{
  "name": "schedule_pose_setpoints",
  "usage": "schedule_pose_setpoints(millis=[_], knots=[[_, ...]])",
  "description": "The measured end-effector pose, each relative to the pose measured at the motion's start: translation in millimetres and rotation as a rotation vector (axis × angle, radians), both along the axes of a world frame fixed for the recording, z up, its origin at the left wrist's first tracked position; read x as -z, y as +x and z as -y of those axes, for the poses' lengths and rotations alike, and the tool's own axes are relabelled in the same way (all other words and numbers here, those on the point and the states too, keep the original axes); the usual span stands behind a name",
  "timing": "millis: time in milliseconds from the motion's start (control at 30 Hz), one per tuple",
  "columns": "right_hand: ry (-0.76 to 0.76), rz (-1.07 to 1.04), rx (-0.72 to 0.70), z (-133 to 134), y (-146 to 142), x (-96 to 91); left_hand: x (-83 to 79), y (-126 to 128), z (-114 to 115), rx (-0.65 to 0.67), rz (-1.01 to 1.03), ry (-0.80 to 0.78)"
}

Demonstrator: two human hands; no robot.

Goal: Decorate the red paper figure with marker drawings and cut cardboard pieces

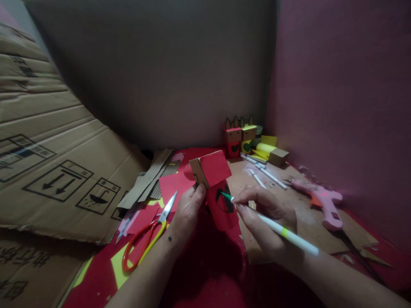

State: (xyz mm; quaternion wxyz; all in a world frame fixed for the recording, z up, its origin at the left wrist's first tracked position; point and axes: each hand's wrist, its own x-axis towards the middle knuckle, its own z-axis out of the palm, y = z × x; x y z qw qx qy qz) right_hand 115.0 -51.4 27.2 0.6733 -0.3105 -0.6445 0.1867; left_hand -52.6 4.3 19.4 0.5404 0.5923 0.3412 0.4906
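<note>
- Printing on the big cardboard sheet (64, 171) at the left shows black handling pictograms: a framed pair of arrows and, beside it, a framed umbrella. More framed marks sit further up the sheet, too skewed to make out.
- Dark characters are printed on the cardboard flap (22, 265) at the lower left, too dim and slanted to read.
- Left hand (188, 209) is closed on the red paper figure (213, 171). Its fingers wrap the left side of the body just below the boxy head, and the forearm comes in from the bottom edge.
- Held up off the surface (205, 273), the red paper figure sits mid-view between both hands. A black mark with some green shows on its red front.
- Right hand (266, 218) pinches a white marker (289, 235) between thumb and fingers, pen-fashion. The green tip touches the black mark, and the barrel, with a yellow-green band, slants back over the wrist.
- Scissors (147, 235) with orange and yellow handles lie just left of the left forearm on red and yellow paper, blades pointing up and to the right.
- Pink glue gun (324, 201) lies on the surface to the right of the right hand.
- Two finished figures (239, 139) stand against the back wall, with white pens (266, 173) lying in front of them.
</note>
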Motion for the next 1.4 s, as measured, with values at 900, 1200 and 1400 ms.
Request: schedule_pose_setpoints(millis=[900, 1200, 1400], knots=[[0.05, 0.039, -0.048, -1.7, 0.7, 2.4, -1.2, 0.0, -0.5, 0.0, 0.014, 0.002], [0.047, 0.041, -0.004, -0.4, -0.1, -2.6, -1.4, 0.5, -0.8, -0.01, 0.003, -0.003], [0.047, 0.042, 0.004, -1.4, 0.5, 0.7, -0.6, -0.6, -0.5, -0.019, 0.004, 0.019]])
